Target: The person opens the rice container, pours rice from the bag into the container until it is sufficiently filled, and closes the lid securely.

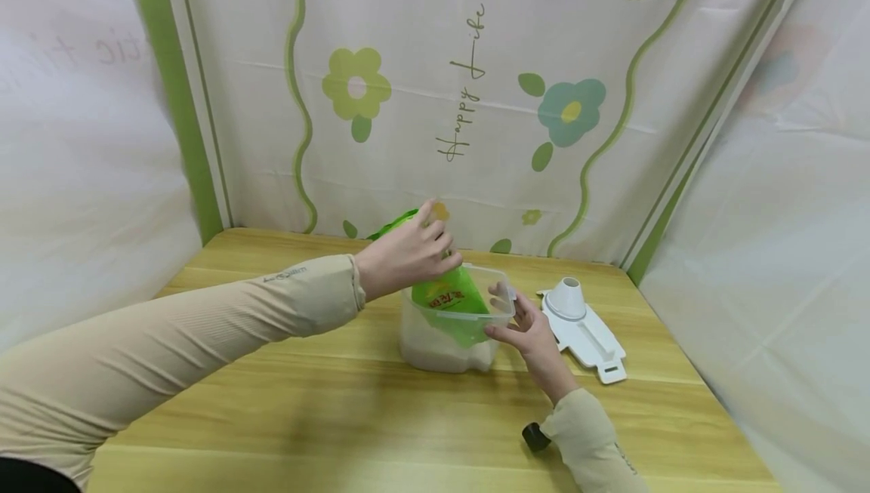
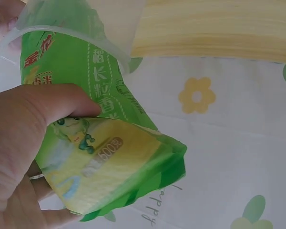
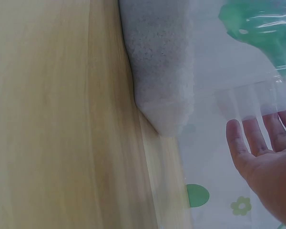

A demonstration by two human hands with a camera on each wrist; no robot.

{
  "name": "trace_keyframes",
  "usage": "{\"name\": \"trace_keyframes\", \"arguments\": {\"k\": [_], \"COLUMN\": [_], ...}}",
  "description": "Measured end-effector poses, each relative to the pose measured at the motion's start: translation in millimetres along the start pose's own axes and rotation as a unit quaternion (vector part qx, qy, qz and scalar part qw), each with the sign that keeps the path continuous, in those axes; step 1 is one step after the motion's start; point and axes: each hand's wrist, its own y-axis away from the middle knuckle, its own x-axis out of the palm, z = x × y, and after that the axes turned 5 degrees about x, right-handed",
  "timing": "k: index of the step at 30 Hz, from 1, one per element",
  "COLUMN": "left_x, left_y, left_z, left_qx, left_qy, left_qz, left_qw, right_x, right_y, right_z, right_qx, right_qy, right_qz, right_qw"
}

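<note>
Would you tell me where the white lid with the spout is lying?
In the head view the white lid lies flat on the wooden table, just right of the clear container, beside the right hand.

We find bright, even, diffuse lighting and faint shadows. The head view bows at its edges. Beside the right hand's fingers (image 3: 250,133), the wrist view blurs.

Head cam is looking down & forward over the counter (image 1: 340,372) from above. Left wrist cam is sitting v. close behind the green bag (image 2: 109,157). Right wrist cam is hugging the clear container (image 3: 162,71), also seen from the head cam.
</note>
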Motion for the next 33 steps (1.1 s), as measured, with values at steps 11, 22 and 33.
{"name": "trace_keyframes", "arguments": {"k": [11, 22, 33], "left_x": [4.7, 6.7, 2.4], "left_y": [6.4, 3.8, -0.8], "left_z": [0.5, -0.3, 4.6], "left_qx": [0.023, 0.024, 0.022], "left_qy": [-0.001, -0.026, -0.017], "left_qz": [-0.027, -0.066, -0.063], "left_qw": [0.9994, 0.9972, 0.9976], "right_x": [0.7, 1.1, 0.0], "right_y": [-1.1, 0.0, -1.4], "right_z": [-0.5, -1.4, -0.3], "right_qx": [0.003, 0.004, -0.003], "right_qy": [0.011, 0.01, 0.013], "right_qz": [-0.003, -0.005, -0.002], "right_qw": [1.0, 1.0, 1.0]}}
